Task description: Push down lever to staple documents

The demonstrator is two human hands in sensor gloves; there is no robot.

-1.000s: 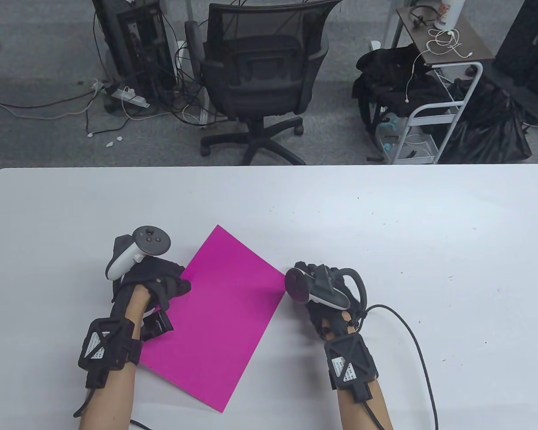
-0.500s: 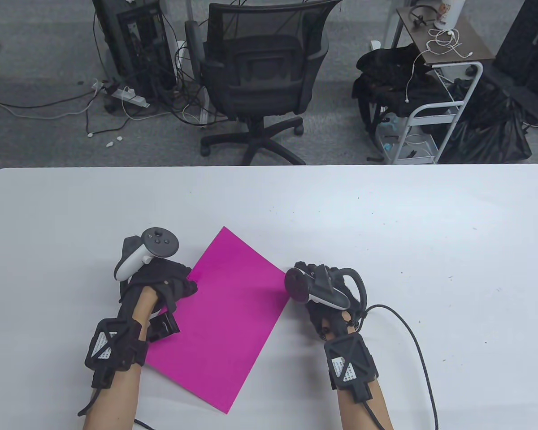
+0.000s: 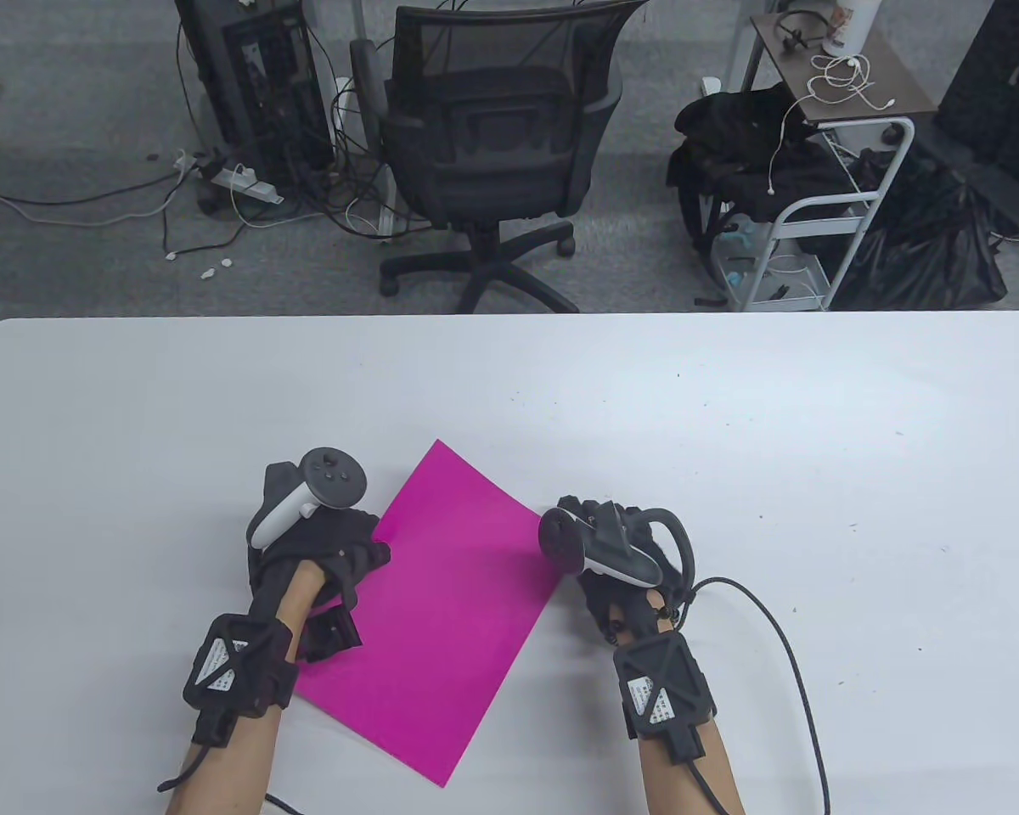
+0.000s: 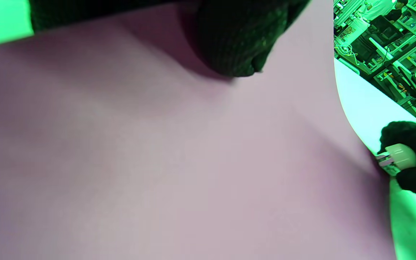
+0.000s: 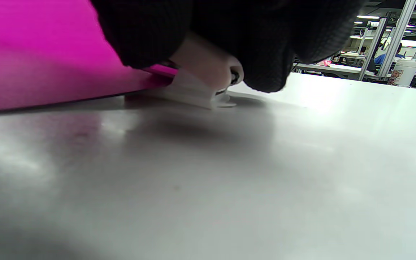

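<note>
A magenta sheet of paper (image 3: 441,611) lies askew on the white table (image 3: 730,424). My left hand (image 3: 331,552) holds its left edge, thumb on top; in the left wrist view a gloved fingertip (image 4: 237,43) presses on the sheet (image 4: 157,162). My right hand (image 3: 599,586) sits at the sheet's right corner, mostly hidden under its tracker. In the right wrist view it (image 5: 229,36) grips a small white stapler (image 5: 200,83) that stands on the table with the paper's corner (image 5: 49,54) in its mouth. The stapler also shows in the left wrist view (image 4: 397,159).
A black cable (image 3: 781,628) runs from my right wrist across the table at the right. An office chair (image 3: 492,127) and a white cart (image 3: 815,212) stand on the floor beyond the table's far edge.
My left hand has slid to the right and a little nearer, carrying the paper's left edge with it. My right hand and the stapler have stayed in place.
</note>
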